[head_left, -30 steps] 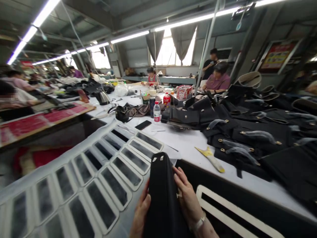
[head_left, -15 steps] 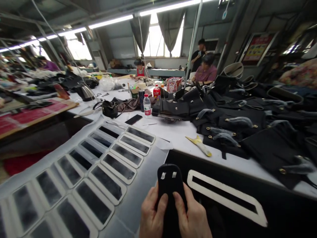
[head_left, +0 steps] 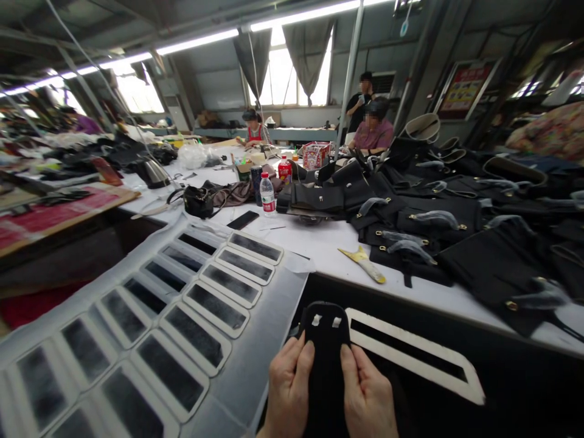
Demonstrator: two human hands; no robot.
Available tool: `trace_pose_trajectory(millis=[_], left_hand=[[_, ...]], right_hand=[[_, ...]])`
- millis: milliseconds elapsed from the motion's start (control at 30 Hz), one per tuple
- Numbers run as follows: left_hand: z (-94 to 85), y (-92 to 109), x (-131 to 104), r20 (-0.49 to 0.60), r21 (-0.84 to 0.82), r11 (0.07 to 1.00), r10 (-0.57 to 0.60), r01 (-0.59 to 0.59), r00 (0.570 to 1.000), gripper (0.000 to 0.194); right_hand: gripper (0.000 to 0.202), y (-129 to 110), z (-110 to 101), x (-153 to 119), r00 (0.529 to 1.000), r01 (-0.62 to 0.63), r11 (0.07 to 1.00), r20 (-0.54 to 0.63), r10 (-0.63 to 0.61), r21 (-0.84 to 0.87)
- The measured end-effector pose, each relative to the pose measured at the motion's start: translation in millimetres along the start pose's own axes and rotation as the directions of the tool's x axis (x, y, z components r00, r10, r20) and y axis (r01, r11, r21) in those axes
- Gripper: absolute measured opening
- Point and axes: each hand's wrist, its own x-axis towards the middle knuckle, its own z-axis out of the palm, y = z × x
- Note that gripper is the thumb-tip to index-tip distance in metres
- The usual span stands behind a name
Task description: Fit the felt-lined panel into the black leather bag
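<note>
One white worktop (head_left: pixel 317 237) stretches ahead of us, its near edge slanting down to the right, with a mostly bare strip between the heap of black bags (head_left: pixel 479 258) and the pale sheet (head_left: pixel 244 374) of white-rimmed panels (head_left: pixel 171 368). Below that edge, a dark surface (head_left: pixel 524 377) gives us room around a loose white frame (head_left: pixel 472 383). Near the frame's left end, we hold a black piece (head_left: pixel 326 377), rounded end away from us; our left hand (head_left: pixel 289 386) and right hand (head_left: pixel 370 389) grip its opposite sides, fingers (head_left: pixel 367 363) curled, thumbs (head_left: pixel 303 368) pinching it below two pale tabs (head_left: pixel 316 319)
</note>
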Motion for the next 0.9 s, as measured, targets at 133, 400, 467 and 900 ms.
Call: trace_pose_trajectory(millis=[133, 400, 467, 900], left_hand=[[4.6, -1, -6, -0.013, -0.025, 0.999, -0.021, 0.02, 1.0, 0.041], [10.8, -11, -8, -0.17, -0.103, 0.994, -0.044, 0.026, 0.985, 0.042], [8.6, -6, 2, -0.155, -0.163, 0.987, -0.024, -0.002, 0.988, 0.041], [4.7, 9, 24, 0.101, -0.443, 0.894, 0.129, -0.071, 0.987, 0.035]], right_hand=[[0.048, 14, -9, -1, 0.996, -0.047, 0.997, 0.076, 0.043, 0.056], [0.047, 11, -16, -3, 0.995, -0.038, 0.996, 0.094, 0.03, 0.075], [0.048, 8, -13, -8, 0.996, -0.028, 0.997, 0.081, 0.022, 0.071], [0.059, 0, -35, 17, 0.912, 0.409, 0.828, 0.145, -0.383, -0.383]])
